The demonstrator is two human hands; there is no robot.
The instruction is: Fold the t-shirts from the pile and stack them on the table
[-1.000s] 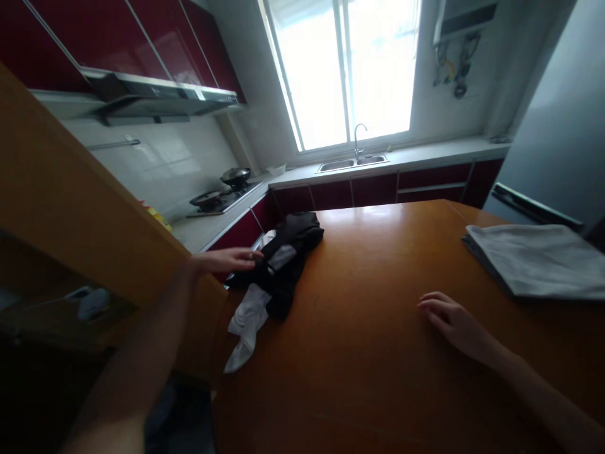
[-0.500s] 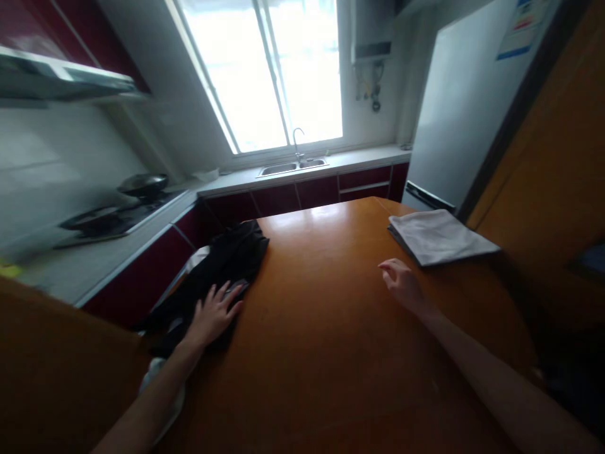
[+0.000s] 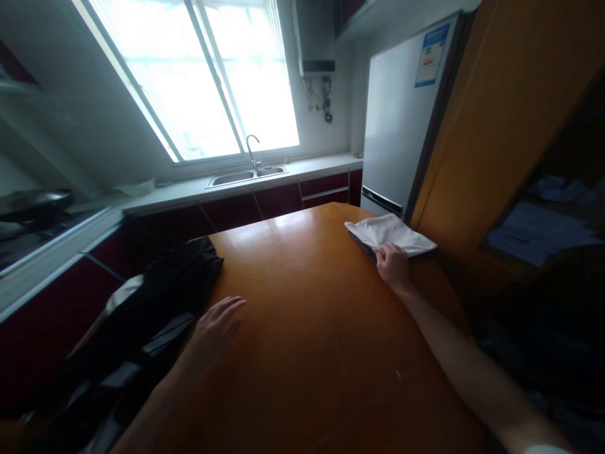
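Observation:
At the far right of the table, my right hand is closed on the near edge of a folded white cloth, which puckers under the fingers. A darker grey layer shows beneath the white one along its left side. My left hand is open above the wooden table, its fingers stretched out and holding nothing. Just left of it lies a rumpled heap of black clothing, partly hidden by my left forearm. A bit of white fabric peeks out at the heap's far side.
The wooden table fills the middle. Beyond it run a counter with a sink and tap, under a bright window. A fridge stands at the right, near wooden shelves holding papers or cloth. A pan sits on the stove at left.
My right hand has moved to the white cloth and taken hold of its edge. The left hand has come off the black clothing towards the right. The view has turned right.

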